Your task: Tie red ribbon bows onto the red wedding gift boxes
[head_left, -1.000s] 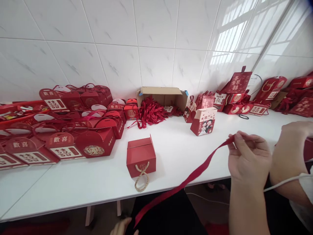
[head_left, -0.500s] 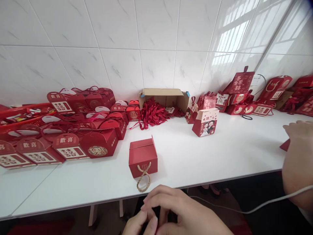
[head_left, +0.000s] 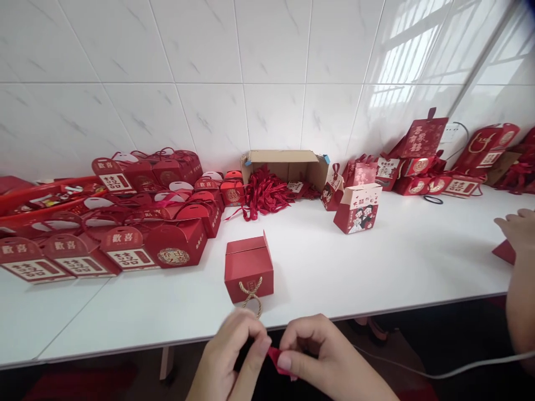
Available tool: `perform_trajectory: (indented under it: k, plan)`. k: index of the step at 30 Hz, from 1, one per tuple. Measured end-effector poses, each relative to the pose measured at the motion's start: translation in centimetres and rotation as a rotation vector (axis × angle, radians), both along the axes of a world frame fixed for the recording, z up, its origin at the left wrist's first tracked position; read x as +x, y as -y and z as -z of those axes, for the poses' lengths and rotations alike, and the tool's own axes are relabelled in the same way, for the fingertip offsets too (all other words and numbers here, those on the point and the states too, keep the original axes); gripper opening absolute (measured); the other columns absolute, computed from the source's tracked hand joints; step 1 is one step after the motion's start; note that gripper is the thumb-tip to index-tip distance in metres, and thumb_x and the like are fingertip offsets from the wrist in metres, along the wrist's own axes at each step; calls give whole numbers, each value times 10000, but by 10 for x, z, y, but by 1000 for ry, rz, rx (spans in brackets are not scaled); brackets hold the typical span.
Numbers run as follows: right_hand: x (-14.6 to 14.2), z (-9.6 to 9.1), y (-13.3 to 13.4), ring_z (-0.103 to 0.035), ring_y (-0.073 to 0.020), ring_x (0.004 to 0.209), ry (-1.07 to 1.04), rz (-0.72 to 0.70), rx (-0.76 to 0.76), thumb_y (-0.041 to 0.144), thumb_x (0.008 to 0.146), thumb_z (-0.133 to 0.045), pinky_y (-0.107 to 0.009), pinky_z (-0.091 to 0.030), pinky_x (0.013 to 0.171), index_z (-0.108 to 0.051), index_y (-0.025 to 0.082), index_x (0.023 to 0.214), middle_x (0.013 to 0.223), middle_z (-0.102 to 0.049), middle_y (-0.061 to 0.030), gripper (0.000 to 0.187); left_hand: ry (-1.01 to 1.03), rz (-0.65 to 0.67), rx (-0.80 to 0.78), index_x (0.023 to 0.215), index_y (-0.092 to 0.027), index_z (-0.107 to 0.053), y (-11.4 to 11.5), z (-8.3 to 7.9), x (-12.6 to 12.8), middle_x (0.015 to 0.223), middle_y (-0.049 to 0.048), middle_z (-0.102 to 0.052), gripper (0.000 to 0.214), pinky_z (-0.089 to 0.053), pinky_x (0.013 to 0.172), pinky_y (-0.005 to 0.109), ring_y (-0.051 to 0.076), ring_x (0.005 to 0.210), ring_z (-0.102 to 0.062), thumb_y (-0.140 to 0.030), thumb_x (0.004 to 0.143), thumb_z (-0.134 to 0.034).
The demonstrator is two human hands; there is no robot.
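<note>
Both my hands are low in the view, just below the front edge of the white table (head_left: 376, 267). My left hand (head_left: 228, 362) and my right hand (head_left: 330, 362) are closed, fingertips meeting, and pinch a small visible piece of red ribbon (head_left: 276, 356) between them. The rest of the ribbon is hidden. Nearest on the table, right above my hands, stands a plain red gift box (head_left: 248, 268) with a twisted gold cord handle (head_left: 251, 295) hanging over the table edge.
Many red gift boxes (head_left: 125, 223) crowd the table's left. A cardboard box (head_left: 286, 164) spilling red ribbons (head_left: 263, 195) lies at the back, a printed box (head_left: 358, 209) beside it, more boxes (head_left: 422, 167) at back right. Another person's hand (head_left: 518, 228) rests on a red piece (head_left: 504, 252).
My right hand came down from the right, where it held a long red ribbon up, to meet my left hand below the table edge. The ribbon is now bunched between my fingertips.
</note>
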State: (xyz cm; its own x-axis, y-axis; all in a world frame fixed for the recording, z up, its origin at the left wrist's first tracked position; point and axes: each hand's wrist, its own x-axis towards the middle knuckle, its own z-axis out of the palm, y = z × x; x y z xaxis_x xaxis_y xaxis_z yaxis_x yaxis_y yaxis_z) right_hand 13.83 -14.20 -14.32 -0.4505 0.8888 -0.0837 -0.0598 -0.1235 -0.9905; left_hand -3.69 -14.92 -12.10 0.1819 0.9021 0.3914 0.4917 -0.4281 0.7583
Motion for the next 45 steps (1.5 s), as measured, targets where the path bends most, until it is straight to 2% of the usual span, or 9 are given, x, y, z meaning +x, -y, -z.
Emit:
perform_trajectory:
  k: [4, 7, 9, 11, 13, 18, 26, 39, 45]
  plan:
    - [12, -10, -9, -408, -65, 525, -37, 157, 70, 446, 760, -676, -188, -324, 524, -580, 145, 680, 567, -495, 39, 326, -98, -272, 427, 948, -220, -550, -24, -2, 4, 1120, 83, -555, 146, -376, 989, 411, 234, 1152, -471, -177, 891, -423]
    - [21, -17, -20, -343, -56, 491, -93, 325, 122, 460, 811, -616, -184, -270, 479, -534, 156, 669, 535, -430, 57, 346, -195, -199, 375, 1349, -165, -305, -44, 5, 14, 1355, 158, -416, 475, -385, 1023, 439, 257, 1298, -375, -161, 886, -409]
    - [25, -20, -28, -320, -57, 482, -150, 425, 139, 455, 804, -625, -188, -246, 464, -508, 160, 654, 518, -405, 62, 351, -309, -176, 324, 1437, -98, -102, -57, 13, 23, 1465, 219, -273, 632, -372, 1036, 484, 302, 1378, -252, -195, 893, -408]
    - [27, -21, -35, -311, -60, 476, -209, 496, 152, 451, 789, -640, -193, -234, 457, -487, 165, 633, 502, -394, 63, 360, -431, -233, 348, 1430, -24, -105, -69, 20, 31, 1457, 271, -281, 689, -318, 1049, 561, 363, 1383, -217, -290, 894, -446]
    - [27, -21, -41, -298, -59, 460, -244, 521, 155, 449, 779, -646, -200, -221, 449, -473, 168, 617, 486, -389, 65, 367, -519, -291, 392, 1377, 18, -247, -78, 27, 34, 1382, 291, -402, 689, -272, 1049, 609, 405, 1337, -299, -392, 875, -482]
    - [19, -18, -50, -277, -48, 430, -222, 435, 115, 437, 790, -634, -205, -183, 437, -485, 166, 624, 463, -387, 73, 351, -560, -259, 468, 1213, -51, -493, -81, 30, 24, 1240, 226, -576, 456, -330, 1026, 548, 359, 1232, -469, -358, 876, -484]
    - [-1, -20, -51, -328, -55, 428, -103, 322, 90, 474, 770, -625, -194, -245, 423, -481, 166, 588, 461, -410, 62, 386, -540, 106, 390, 1373, -180, -329, -56, 15, -1, 1335, 109, -534, 503, -323, 1074, 470, 257, 1309, -406, -191, 883, -442]
    - [-4, -20, -46, -330, -53, 397, -73, 367, 57, 438, 759, -623, -187, -252, 389, -488, 166, 566, 440, -436, 60, 360, -527, 117, 333, 1384, -185, -232, -45, 11, 0, 1333, 143, -513, 536, -373, 1030, 502, 292, 1305, -400, -198, 892, -444]
    - [-10, -24, -49, -317, -53, 391, -95, 380, 65, 453, 755, -629, -198, -244, 390, -482, 171, 552, 436, -423, 63, 377, -474, 150, 331, 1327, -189, -311, -44, 9, -1, 1350, 128, -500, 445, -360, 1044, 497, 270, 1330, -368, -199, 900, -435]
